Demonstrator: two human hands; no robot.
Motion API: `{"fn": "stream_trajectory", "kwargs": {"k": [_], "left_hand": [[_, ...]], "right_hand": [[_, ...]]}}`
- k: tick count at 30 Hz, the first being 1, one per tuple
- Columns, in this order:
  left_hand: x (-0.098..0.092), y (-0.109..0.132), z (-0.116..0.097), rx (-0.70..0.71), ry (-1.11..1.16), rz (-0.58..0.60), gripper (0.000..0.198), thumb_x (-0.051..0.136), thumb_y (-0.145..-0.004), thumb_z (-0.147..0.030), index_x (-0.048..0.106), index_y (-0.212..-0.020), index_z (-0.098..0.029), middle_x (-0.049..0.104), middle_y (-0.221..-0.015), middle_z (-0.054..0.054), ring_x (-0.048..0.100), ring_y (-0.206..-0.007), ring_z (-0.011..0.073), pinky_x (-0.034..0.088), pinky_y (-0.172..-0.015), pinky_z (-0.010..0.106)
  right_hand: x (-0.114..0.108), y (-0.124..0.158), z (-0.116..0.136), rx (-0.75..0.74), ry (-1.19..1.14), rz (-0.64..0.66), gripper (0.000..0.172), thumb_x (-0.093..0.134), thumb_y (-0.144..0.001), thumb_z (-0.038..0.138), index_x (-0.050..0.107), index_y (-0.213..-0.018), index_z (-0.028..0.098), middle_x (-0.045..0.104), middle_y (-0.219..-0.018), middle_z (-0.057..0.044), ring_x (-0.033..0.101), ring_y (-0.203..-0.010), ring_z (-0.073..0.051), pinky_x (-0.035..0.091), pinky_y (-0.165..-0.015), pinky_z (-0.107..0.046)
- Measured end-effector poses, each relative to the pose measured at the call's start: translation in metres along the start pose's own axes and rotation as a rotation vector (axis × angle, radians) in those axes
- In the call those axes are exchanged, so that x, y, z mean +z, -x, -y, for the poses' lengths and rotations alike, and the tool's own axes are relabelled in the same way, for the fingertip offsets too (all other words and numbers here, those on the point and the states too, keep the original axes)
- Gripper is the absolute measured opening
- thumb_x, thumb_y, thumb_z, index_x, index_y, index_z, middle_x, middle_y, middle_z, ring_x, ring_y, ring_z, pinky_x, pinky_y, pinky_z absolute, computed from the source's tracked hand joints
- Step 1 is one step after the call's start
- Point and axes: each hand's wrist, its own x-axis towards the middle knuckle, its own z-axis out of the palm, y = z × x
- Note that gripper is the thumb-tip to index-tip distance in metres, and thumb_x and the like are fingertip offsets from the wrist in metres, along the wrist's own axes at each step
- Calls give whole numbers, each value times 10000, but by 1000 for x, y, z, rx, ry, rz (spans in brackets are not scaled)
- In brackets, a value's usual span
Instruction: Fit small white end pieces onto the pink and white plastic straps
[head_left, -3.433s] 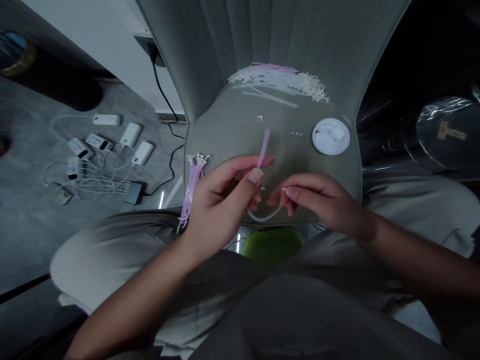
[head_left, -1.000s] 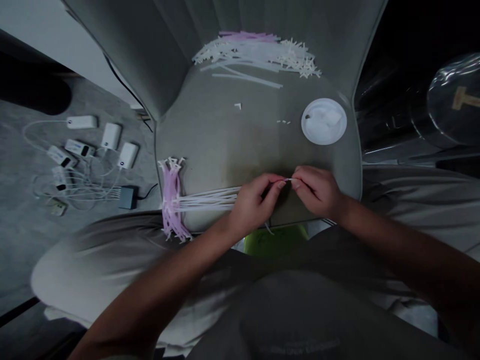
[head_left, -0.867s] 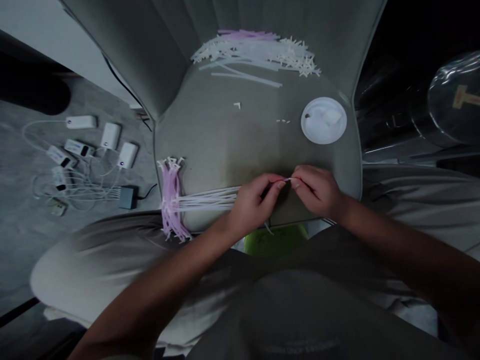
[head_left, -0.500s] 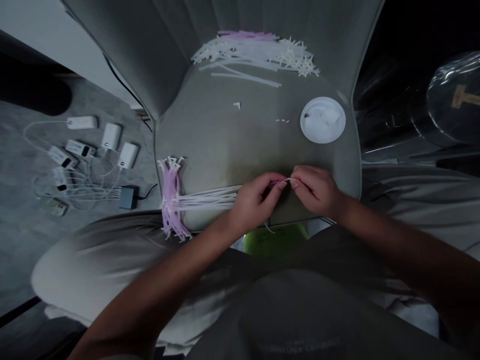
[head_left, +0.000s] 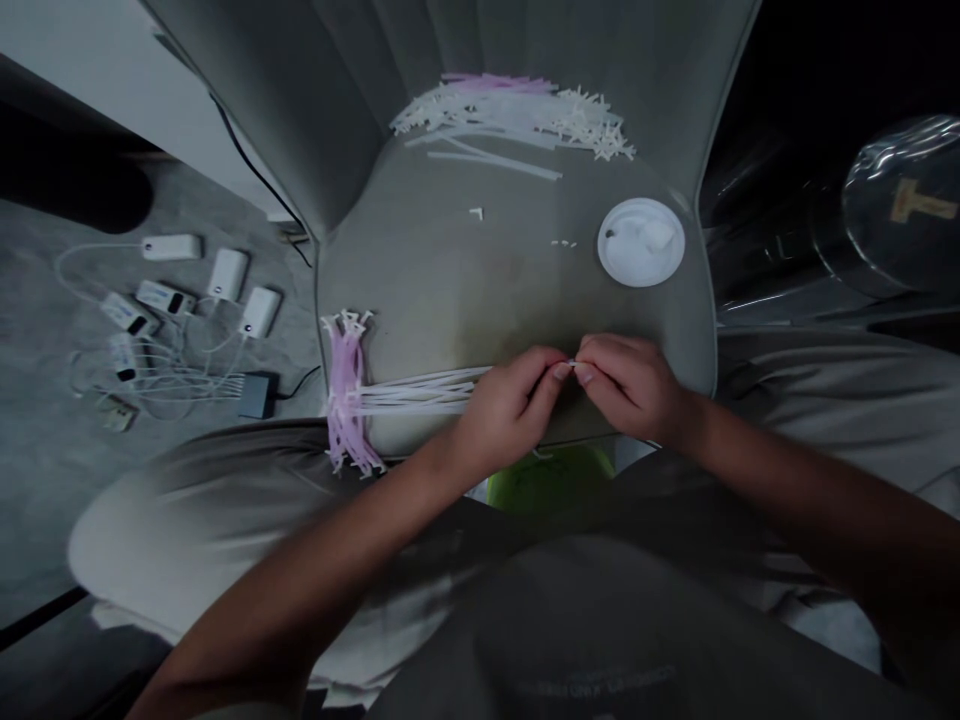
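Above the front of the grey chair seat (head_left: 420, 270), my two hands meet fingertip to fingertip. My left hand (head_left: 506, 405) is closed, pinching a thin purple tube that its fingers mostly cover. A short pale end (head_left: 572, 363) shows between the fingertips, and my closed right hand (head_left: 634, 385) pinches it; whether it is a connector or tube I cannot tell. Left of my hands lies a row of white tubes (head_left: 420, 393), partly behind my left hand. Across their far end rests a bundle of purple tubes (head_left: 346, 385) with white connectors at the tips.
Toward the backrest lies a pile of pale and purple tubes (head_left: 510, 108) with white connectors. A white dish (head_left: 637, 272) holds small pieces. An L-shaped connector (head_left: 478, 213) and tiny white bits (head_left: 563, 243) lie mid-seat. White devices with cables (head_left: 227, 272) are on the floor. Something green (head_left: 551, 480) shows below.
My hands have drawn slightly closer together, and less of the purple tube shows between the fingers. The whole view has shifted a little.
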Motion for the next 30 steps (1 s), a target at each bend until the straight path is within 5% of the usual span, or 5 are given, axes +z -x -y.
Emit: {"fn": "stream_trajectory", "kwargs": {"k": [15,30], "left_hand": [[-27,23,-35,203,59,-132,99,427,-984,-221,523,-983,-201,667,-845,-3,600,-720,84,447,-626,206],[-37,18,-35,410,-9,-155,118,452,-958,-136,566,-934,-159,638,-773,-18,579,-662,48,433,-605,149]], "right_hand": [[-17,-20,59,71,-304,11,300,420,-966,265,468,-679,192,475,-658,10,437,-637,-120,330,-614,-299],[-15,-19,64,142,-441,30,305,423,-973,282,470,-690,178,495,-680,11,464,-660,-117,339,-617,-278]]}}
